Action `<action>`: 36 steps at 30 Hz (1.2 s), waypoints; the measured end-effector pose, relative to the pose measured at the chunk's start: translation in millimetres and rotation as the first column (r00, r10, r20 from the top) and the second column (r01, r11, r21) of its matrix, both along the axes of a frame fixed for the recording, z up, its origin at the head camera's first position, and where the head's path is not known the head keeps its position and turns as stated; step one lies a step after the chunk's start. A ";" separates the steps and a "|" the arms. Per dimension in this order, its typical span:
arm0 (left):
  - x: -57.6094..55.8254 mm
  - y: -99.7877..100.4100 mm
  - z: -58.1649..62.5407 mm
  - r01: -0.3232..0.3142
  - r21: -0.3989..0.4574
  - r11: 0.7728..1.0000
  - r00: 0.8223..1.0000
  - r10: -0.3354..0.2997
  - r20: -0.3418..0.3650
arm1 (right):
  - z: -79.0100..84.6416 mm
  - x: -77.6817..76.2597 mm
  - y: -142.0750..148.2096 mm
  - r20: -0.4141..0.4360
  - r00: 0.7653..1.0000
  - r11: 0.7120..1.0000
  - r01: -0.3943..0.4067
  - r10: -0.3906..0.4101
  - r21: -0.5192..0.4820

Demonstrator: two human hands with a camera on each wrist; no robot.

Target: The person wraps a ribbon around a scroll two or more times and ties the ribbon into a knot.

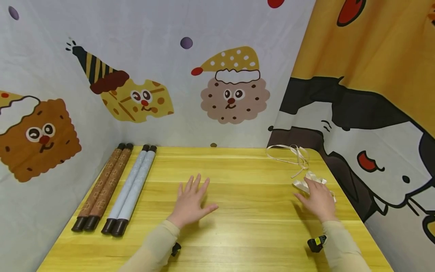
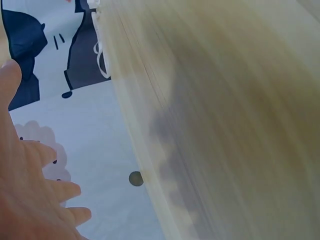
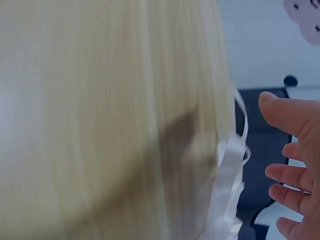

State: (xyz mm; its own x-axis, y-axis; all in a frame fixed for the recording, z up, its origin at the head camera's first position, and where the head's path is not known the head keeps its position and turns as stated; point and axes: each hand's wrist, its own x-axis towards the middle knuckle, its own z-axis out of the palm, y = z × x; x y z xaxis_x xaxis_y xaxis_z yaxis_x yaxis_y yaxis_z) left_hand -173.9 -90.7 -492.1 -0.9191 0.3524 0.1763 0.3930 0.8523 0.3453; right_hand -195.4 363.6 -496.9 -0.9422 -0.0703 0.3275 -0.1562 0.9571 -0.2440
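Observation:
My left hand [image 1: 191, 203] hovers over the middle of the table with its fingers spread and nothing in it. In the left wrist view its fingers [image 2: 64, 191] stretch out over bare wood. At the right side, my right hand [image 1: 319, 199] is above a crumpled bundle of cream satin ribbon [image 1: 310, 177], partly hiding it. The right wrist view shows the right thumb [image 3: 287, 112] and loosely bent fingers apart from the shiny ribbon [image 3: 227, 175]. Behind the bundle lies a loosely looped thin cream ribbon [image 1: 283, 160] near the table's far right corner.
Two brown patterned rolls [image 1: 108, 181] with dark end caps lie side by side at the table's left. Beside them are two pale blue rolls [image 1: 134, 185] with similar caps. A printed cartoon cloth [image 1: 153, 22] hangs behind the wooden table [image 1: 238, 234].

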 end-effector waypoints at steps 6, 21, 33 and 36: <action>-1.5 9.9 -2.3 0.017 0.031 0.999 1.000 -0.017 0.010 | -2.5 -5.8 10.7 0.082 0.996 0.999 0.032 -0.032 0.008; -1.2 41.2 -7.5 0.063 0.064 0.996 0.997 -0.066 0.045 | -7.6 -30.4 18.4 0.171 0.984 0.997 0.026 -0.038 0.071; 1.2 53.4 -9.2 0.103 0.094 0.990 0.994 -0.106 0.031 | 20.3 -30.8 -4.5 0.324 0.946 0.973 0.068 0.006 -0.219; 0.7 55.5 -8.7 0.117 0.110 0.987 0.993 -0.118 0.010 | 29.2 -31.5 -19.8 0.323 0.946 0.952 0.078 0.024 -0.297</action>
State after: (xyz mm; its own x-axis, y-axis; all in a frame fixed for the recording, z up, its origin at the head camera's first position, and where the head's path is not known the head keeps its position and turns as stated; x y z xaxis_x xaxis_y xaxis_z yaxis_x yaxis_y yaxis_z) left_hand -173.2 -35.2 -500.7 -0.8755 0.4376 0.2051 0.4818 0.7575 0.4404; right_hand -226.9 343.8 -467.7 -0.9999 0.0113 0.0104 0.0036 0.8324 -0.5542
